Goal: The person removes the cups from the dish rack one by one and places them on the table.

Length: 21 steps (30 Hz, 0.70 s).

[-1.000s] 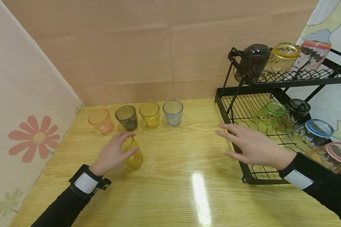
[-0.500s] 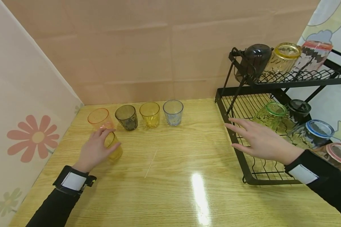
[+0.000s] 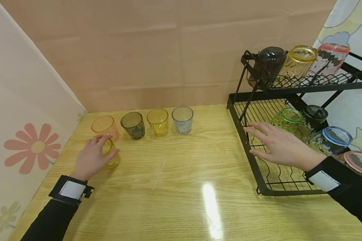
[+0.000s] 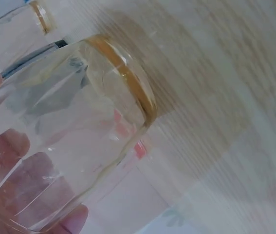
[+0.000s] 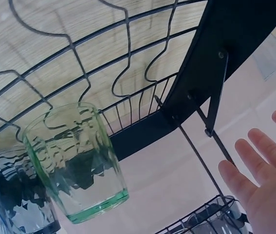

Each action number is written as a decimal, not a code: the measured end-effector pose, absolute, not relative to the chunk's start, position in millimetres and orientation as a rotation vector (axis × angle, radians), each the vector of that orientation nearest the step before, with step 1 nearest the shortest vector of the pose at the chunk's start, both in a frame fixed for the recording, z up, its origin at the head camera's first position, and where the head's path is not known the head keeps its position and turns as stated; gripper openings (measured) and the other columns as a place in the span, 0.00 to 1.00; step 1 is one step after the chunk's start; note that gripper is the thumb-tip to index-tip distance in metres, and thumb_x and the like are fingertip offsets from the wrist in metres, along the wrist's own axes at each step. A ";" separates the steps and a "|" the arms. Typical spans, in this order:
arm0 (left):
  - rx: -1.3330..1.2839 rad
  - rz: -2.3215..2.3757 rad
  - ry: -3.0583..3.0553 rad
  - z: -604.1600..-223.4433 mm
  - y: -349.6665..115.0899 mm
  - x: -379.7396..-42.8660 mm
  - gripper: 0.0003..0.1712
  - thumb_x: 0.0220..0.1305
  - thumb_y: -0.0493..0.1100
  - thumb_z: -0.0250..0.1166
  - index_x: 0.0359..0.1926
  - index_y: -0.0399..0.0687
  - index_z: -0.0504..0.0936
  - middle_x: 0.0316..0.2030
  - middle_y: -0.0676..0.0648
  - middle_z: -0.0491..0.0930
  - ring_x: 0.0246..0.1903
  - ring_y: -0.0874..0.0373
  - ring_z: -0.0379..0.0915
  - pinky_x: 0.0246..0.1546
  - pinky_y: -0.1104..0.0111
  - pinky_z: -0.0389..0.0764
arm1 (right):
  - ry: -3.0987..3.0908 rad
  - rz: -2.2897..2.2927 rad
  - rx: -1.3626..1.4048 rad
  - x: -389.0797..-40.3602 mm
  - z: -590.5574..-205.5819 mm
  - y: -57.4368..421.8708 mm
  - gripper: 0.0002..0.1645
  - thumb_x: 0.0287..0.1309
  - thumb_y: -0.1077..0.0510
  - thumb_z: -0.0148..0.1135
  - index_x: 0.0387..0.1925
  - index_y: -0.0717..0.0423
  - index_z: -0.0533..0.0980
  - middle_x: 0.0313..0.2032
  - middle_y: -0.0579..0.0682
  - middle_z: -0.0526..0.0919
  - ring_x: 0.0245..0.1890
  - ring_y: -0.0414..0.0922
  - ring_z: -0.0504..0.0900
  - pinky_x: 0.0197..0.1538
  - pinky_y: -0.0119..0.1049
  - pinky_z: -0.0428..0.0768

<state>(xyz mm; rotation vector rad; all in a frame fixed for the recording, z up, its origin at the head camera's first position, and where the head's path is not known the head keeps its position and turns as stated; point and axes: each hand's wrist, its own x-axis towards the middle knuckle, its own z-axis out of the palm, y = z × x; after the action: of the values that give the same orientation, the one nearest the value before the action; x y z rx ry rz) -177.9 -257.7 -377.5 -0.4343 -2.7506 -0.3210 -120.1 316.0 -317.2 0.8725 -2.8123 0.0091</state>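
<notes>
yellow glass [image 4: 77, 129]: located well left of the black rack [image 3: 289, 193], held by the left hand [image 3: 92, 155], fingers curled around its side. right hand [image 3: 278, 144]: at the rack's left edge, fingers extended, holding nothing. 4 upright glasses [image 3: 158, 127]: left of the rack.

My left hand [image 3: 90, 157] covers much of the yellow glass [image 3: 112, 161] I grip, and hides a little of the pink glass [image 3: 104, 124] behind it. My right hand [image 3: 278, 145] hides part of the rack [image 3: 254, 164] and the lower part of the green glass [image 3: 290, 115]. In the head view the right edge cuts off the rack, and my left sleeve [image 3: 50, 217] leaves at the bottom. Both wrist views crop my fingers; the left one is blurry.
</notes>
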 end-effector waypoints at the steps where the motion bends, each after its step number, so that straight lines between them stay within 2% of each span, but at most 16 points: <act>1: -0.432 -0.317 -2.754 -377.4 -258.3 -178.6 0.33 0.55 0.51 0.73 0.57 0.41 0.75 0.52 0.29 0.71 0.49 0.28 0.66 0.20 0.47 0.76 | -2.810 0.000 0.868 -120.6 -317.0 317.4 0.44 0.56 0.43 0.68 0.69 0.57 0.65 0.64 0.65 0.66 0.62 0.64 0.66 0.60 0.62 0.65; 7: -0.433 -0.295 -2.754 -376.8 -261.1 -179.7 0.35 0.54 0.52 0.74 0.59 0.39 0.74 0.53 0.28 0.69 0.51 0.28 0.65 0.25 0.42 0.76 | -2.804 -0.043 0.815 -126.1 -313.3 326.4 0.44 0.55 0.43 0.69 0.68 0.58 0.67 0.64 0.66 0.65 0.63 0.65 0.64 0.61 0.63 0.63; 14: -0.482 -0.223 -2.642 -372.9 -259.2 -181.7 0.40 0.51 0.53 0.74 0.60 0.38 0.71 0.56 0.27 0.68 0.53 0.30 0.65 0.45 0.36 0.69 | -2.833 -0.119 0.698 -134.6 -311.5 342.6 0.47 0.54 0.38 0.67 0.68 0.59 0.66 0.64 0.67 0.64 0.63 0.67 0.62 0.60 0.65 0.61; 21: -0.510 -0.209 -2.541 -362.4 -248.7 -186.1 0.41 0.52 0.57 0.70 0.60 0.36 0.71 0.57 0.29 0.67 0.53 0.30 0.65 0.50 0.38 0.67 | -2.837 -0.114 0.652 -139.8 -309.5 353.5 0.47 0.57 0.36 0.64 0.69 0.59 0.64 0.64 0.69 0.62 0.63 0.68 0.60 0.62 0.64 0.58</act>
<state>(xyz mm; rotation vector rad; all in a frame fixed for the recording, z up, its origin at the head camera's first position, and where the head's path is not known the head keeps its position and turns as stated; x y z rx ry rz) -186.1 -248.7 -362.4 -0.5100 -2.5411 -0.2089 -139.8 353.5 -309.5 0.6517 -2.8375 -0.1135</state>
